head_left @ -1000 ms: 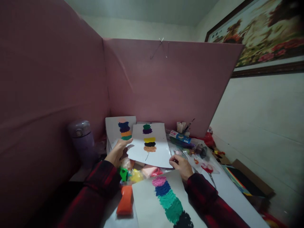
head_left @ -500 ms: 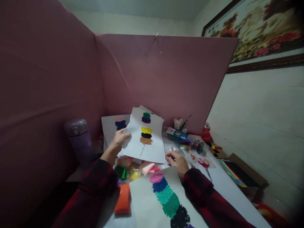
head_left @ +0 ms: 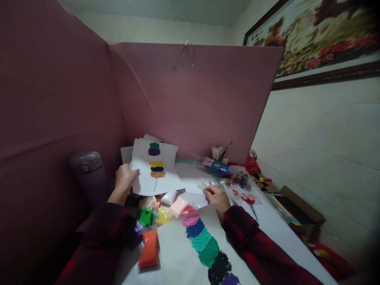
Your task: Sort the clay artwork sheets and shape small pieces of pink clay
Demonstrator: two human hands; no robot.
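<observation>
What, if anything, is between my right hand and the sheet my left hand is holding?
Nothing visible: just white surface shows between the right hand and the held sheet. The pink packet lies nearer you.

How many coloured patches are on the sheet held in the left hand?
5, running down the sheet: green patch, purple patch, yellow patch, black patch, then tan patch lowest. None looks hidden.

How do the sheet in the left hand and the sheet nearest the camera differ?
The held sheet is lifted, its patches topped by green; the near sheet lies low, its patches topped by pink. The held sheet's column has a gap; the near sheet's runs unbroken. Both are white.
</observation>
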